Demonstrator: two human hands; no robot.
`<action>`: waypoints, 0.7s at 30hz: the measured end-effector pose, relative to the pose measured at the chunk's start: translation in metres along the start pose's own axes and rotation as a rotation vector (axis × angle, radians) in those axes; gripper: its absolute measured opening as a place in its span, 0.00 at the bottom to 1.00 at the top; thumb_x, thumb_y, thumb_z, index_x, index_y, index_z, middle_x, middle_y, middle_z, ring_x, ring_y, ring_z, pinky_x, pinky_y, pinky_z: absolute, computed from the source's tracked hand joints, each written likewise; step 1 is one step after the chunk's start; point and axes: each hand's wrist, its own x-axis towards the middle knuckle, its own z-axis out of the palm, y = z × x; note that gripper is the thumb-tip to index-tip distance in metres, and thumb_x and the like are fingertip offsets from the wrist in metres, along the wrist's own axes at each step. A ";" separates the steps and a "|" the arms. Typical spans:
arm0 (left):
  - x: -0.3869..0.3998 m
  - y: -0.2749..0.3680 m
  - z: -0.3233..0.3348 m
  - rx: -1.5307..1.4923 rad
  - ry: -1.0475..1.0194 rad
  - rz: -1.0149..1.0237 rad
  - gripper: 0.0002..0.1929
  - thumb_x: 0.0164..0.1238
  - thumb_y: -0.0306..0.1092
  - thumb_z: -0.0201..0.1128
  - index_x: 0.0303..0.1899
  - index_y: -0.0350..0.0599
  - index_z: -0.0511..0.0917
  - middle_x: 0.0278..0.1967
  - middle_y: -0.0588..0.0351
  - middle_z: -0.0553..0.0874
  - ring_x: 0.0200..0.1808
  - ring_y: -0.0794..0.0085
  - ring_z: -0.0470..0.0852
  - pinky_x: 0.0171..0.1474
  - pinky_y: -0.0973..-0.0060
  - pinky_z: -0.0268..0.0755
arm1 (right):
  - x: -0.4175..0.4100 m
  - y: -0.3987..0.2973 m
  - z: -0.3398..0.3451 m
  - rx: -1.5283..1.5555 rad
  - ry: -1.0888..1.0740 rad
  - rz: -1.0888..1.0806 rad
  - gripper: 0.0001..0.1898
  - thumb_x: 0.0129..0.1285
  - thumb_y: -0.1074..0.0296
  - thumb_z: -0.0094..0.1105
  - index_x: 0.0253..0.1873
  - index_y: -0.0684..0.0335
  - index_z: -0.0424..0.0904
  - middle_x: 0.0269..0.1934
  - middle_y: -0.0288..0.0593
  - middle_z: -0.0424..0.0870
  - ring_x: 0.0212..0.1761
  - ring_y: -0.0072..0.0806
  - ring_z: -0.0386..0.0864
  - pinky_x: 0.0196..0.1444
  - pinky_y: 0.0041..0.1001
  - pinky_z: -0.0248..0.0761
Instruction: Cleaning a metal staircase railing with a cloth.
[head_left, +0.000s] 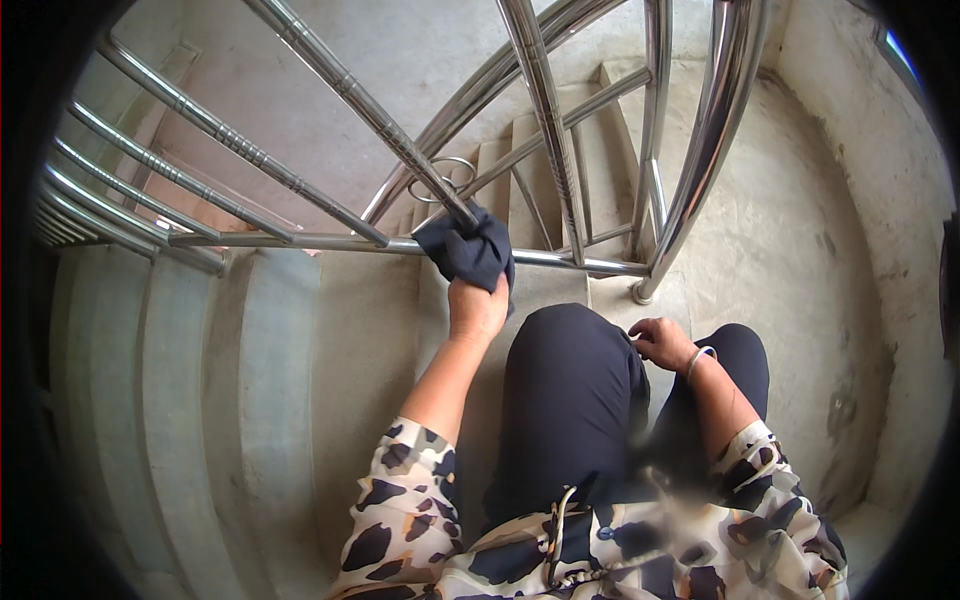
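My left hand (478, 306) holds a dark cloth (469, 247) wrapped around the foot of a stainless steel baluster (390, 135), where it meets the bottom rail (322, 241) of the stair railing. The cloth hides most of my left fingers. Just above it, metal rings (442, 180) sit beside the baluster. My right hand (664, 343), with a bracelet at its wrist, rests by my knee with its fingers curled. It seems to hold nothing, though its fingertips are partly hidden.
Concrete steps (277, 375) descend or rise at the left; the direction is unclear. A thick curved railing post (712, 142) stands ahead to the right, its foot on the concrete floor. A rough wall (885, 150) bounds the right side. More steps (536, 180) show behind the railing.
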 end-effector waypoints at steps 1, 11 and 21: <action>0.007 0.017 -0.003 -0.141 -0.012 0.072 0.11 0.54 0.32 0.59 0.38 0.39 0.78 0.35 0.43 0.82 0.40 0.50 0.79 0.45 0.64 0.69 | -0.001 0.003 -0.003 -0.022 0.012 -0.008 0.14 0.54 0.62 0.56 0.39 0.67 0.79 0.30 0.53 0.82 0.34 0.40 0.81 0.40 0.31 0.73; 0.039 0.008 0.037 0.335 -0.282 0.111 0.16 0.50 0.33 0.61 0.44 0.46 0.75 0.43 0.41 0.79 0.44 0.48 0.77 0.47 0.62 0.70 | 0.017 -0.087 -0.020 0.609 0.059 -0.333 0.19 0.63 0.64 0.52 0.55 0.67 0.68 0.41 0.44 0.78 0.44 0.24 0.73 0.48 0.24 0.67; 0.033 0.024 0.073 0.147 -0.581 0.039 0.18 0.52 0.34 0.57 0.47 0.46 0.75 0.45 0.42 0.79 0.49 0.54 0.76 0.53 0.65 0.68 | 0.034 -0.086 -0.023 0.601 0.221 -0.399 0.28 0.65 0.51 0.46 0.62 0.67 0.60 0.54 0.47 0.70 0.54 0.31 0.69 0.56 0.29 0.62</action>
